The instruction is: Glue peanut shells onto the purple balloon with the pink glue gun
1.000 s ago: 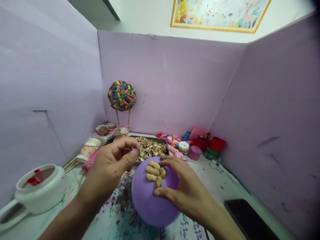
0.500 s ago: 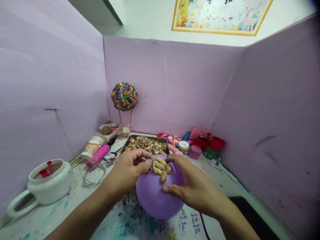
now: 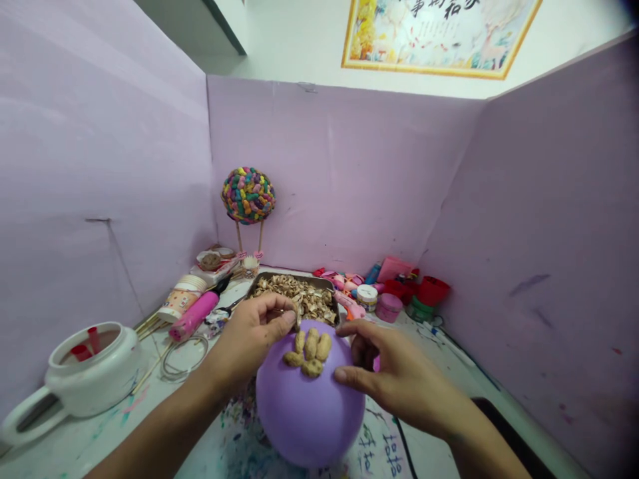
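A purple balloon [image 3: 310, 419] sits in front of me, with several peanut shells [image 3: 311, 343] clustered on its upper side. My left hand [image 3: 264, 326], at the balloon's upper left, pinches a peanut shell [image 3: 298, 320] between thumb and fingertips; the fingers partly hide it. On the right, my right hand [image 3: 384, 359] holds the balloon's side, its thumb and index finger spread against the surface and the other fingers curled. Just behind the balloon stands a dark tray [image 3: 327, 282] heaped with shell pieces [image 3: 299, 293].
A white mug-shaped pot [image 3: 94, 379], a wire coil [image 3: 184, 356], a pink tube [image 3: 194, 316] and paper cups [image 3: 182, 297] stand left. Behind them rises a colourful ball on sticks [image 3: 248, 195]. Jars [image 3: 388, 307] and red cups [image 3: 433, 290] are back right. Purple panels [image 3: 344, 166] enclose the table.
The balloon has turned and come slightly nearer and left, so its shell cluster faces a different way. My left hand stays near the top with its pinch; my right hand remains at the side.
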